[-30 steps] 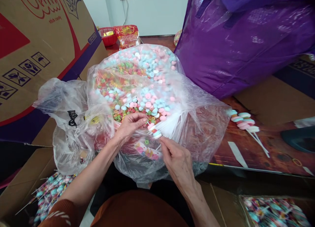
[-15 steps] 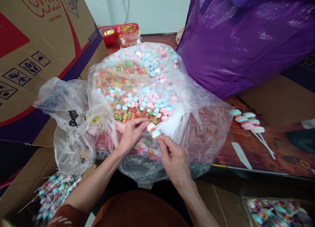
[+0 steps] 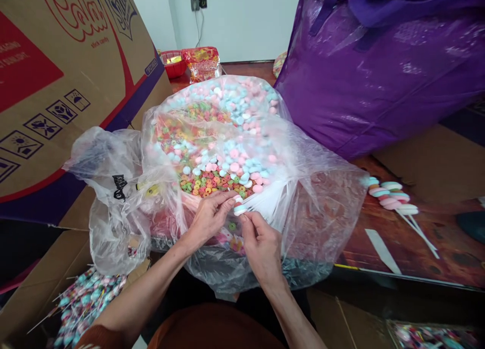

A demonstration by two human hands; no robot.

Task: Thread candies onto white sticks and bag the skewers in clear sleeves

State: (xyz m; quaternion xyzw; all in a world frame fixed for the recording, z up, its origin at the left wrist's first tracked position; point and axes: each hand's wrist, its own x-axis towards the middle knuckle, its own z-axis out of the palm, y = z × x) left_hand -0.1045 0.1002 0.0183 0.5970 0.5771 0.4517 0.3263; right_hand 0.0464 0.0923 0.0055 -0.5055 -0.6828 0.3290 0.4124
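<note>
A short stack of pink, white and blue candies (image 3: 239, 208) is between my two hands, over the near side of a big clear plastic bag (image 3: 322, 187). My left hand (image 3: 212, 215) pinches its upper end. At its lower end the thumb and fingers of my right hand (image 3: 263, 245) are pressed together; the stick there is hardly visible. Just beyond my left hand lie small ring candies (image 3: 210, 183) in red, green and orange, with pink and blue round candies (image 3: 242, 162) behind them. White sticks (image 3: 267, 200) fan out beside the stack.
Finished candy sticks (image 3: 394, 196) and a white strip (image 3: 382, 250) lie on the table at right. A purple bag (image 3: 371, 71) stands behind, a printed carton (image 3: 76, 51) at left. Below left, an open box (image 3: 45, 283) holds many candy sticks. A red basket (image 3: 174, 66) is far back.
The whole view has shifted, so things appear slightly lower and further right. My left fingers now cover more of the candy stack, and my hands are closer together.
</note>
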